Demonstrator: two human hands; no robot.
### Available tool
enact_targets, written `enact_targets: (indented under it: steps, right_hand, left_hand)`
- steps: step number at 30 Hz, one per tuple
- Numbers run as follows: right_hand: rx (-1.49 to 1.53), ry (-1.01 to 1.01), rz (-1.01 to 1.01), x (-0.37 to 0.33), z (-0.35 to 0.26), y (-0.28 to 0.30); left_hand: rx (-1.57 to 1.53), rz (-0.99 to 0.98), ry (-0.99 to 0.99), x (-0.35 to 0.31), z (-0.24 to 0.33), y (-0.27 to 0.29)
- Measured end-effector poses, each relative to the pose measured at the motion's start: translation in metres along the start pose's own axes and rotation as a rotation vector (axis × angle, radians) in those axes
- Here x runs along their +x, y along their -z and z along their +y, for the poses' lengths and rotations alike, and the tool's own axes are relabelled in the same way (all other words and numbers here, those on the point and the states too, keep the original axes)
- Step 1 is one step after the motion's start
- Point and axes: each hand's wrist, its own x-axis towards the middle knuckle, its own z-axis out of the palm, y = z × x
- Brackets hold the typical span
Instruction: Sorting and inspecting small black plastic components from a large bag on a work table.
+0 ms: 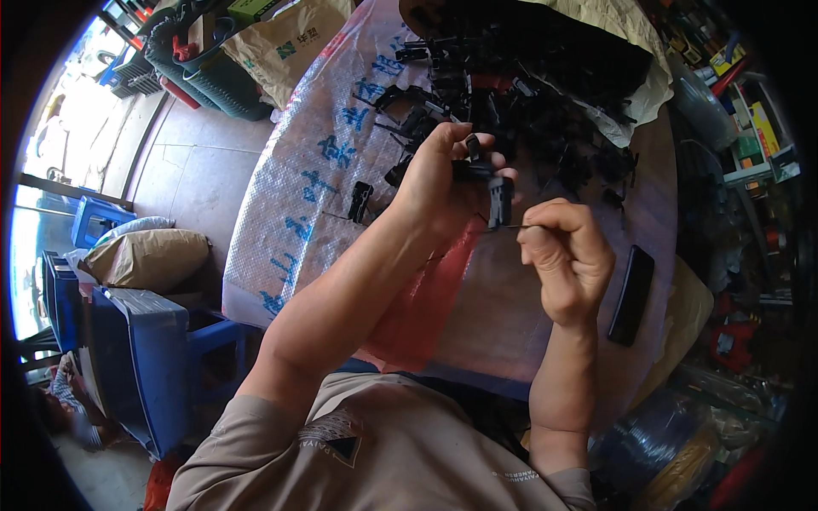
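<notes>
My left hand (436, 175) is closed, palm up, around some small black plastic parts. One of them, a black clip-like piece (500, 203), sticks out past the fingers toward my right hand. In a pinch between thumb and forefinger, my right hand (564, 260) holds a thin dark rod (509, 226), its far end meeting the lower end of that piece. Whether the rod goes into the piece is too small to tell. Beyond my left hand spreads a heap of black plastic parts (490, 106). A single black part (360, 202) lies apart, left of my left wrist.
A white woven sheet with blue markings (294, 200) covers the table. A dark phone (632, 295) lies right of my right hand. Brown paper (294, 43) is at the far left edge, a blue plastic bin (149, 366) on the left. Crowded shelves (758, 128) stand at right.
</notes>
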Motion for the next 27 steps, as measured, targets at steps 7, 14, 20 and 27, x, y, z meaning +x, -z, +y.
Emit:
enact_targets:
  steps: [7, 14, 20, 27]
  right_hand:
    - [0.188, 0.079, 0.268, 0.007, 0.009, 0.020]
    - [-0.371, 0.204, 0.180, 0.010, 0.019, 0.018]
    - [-0.053, -0.210, 0.196, 0.006, 0.015, 0.018]
    - [0.088, -0.334, 0.090, 0.006, 0.017, 0.029]
  left_hand:
    - [0.038, -0.124, -0.126, 0.004, 0.008, 0.006]
    - [0.704, -0.159, -0.269, -0.017, 0.009, -0.008]
    - [1.151, -0.176, -0.365, -0.026, 0.000, -0.014]
    - [1.453, -0.402, -0.665, -0.021, -0.009, -0.006]
